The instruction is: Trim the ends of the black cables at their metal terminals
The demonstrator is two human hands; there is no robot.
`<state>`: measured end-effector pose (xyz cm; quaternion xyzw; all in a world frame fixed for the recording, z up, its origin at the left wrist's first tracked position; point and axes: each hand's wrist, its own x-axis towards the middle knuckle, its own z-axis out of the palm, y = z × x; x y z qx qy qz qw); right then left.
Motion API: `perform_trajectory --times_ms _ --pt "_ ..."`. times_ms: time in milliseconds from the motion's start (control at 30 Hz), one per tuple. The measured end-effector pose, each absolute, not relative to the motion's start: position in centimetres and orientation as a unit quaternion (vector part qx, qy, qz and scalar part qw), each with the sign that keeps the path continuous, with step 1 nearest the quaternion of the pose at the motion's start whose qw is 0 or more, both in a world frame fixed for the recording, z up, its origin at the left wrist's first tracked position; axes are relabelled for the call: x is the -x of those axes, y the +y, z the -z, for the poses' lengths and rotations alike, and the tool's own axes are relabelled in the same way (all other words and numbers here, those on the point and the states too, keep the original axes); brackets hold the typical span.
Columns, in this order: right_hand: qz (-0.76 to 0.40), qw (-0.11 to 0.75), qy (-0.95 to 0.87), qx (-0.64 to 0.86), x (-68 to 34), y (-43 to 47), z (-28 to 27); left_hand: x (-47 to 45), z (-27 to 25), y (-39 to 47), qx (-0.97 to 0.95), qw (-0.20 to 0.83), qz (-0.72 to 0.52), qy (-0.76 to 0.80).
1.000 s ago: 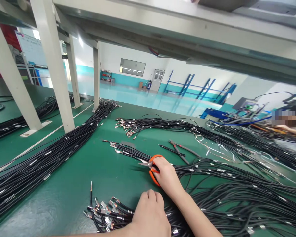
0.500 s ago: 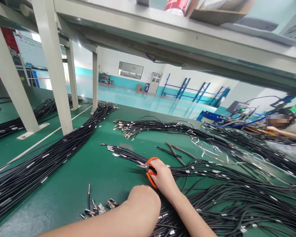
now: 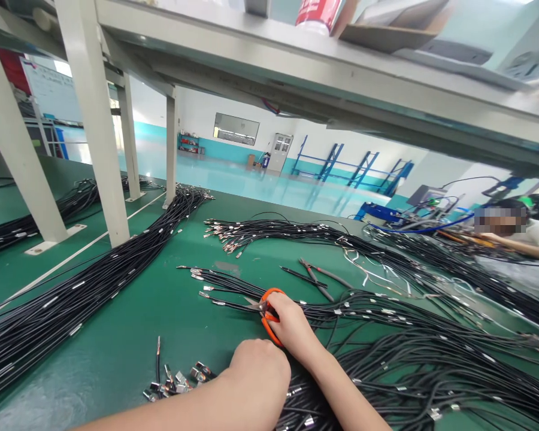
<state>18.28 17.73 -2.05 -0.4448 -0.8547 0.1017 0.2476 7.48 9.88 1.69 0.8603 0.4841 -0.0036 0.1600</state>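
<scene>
My right hand is closed round the orange handles of a pair of scissors, whose blades point left. Beneath the blades and hand lies a small bundle of black cables with metal terminals at their left ends. One cable lies on the near side of this bundle, passing by the blades. Nearer to me, my left hand is bent at the wrist, its fingers hidden behind the back of the hand. It is over the edge of a cable pile, close to several metal cable ends.
Pliers and a black pen-like tool lie beyond the scissors. Long cable bundles cross the green table. A beige shelf frame stands on it, its beam overhead. A person is at the far right.
A cable with a metal end now shows on the near side of the small bundle, left of the scissors. My hands have barely moved; the view has shifted slightly.
</scene>
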Motion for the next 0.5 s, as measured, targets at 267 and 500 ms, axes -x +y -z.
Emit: perform_trajectory --times_ms 267,500 --pt "-0.173 0.345 -0.784 0.486 -18.9 17.8 1.7 -5.7 -3.2 10.8 -0.809 0.225 -0.049 0.541" --pt "-0.224 0.408 -0.718 0.518 -19.1 17.9 1.3 -4.0 -1.7 13.3 -0.758 0.301 -0.203 0.542"
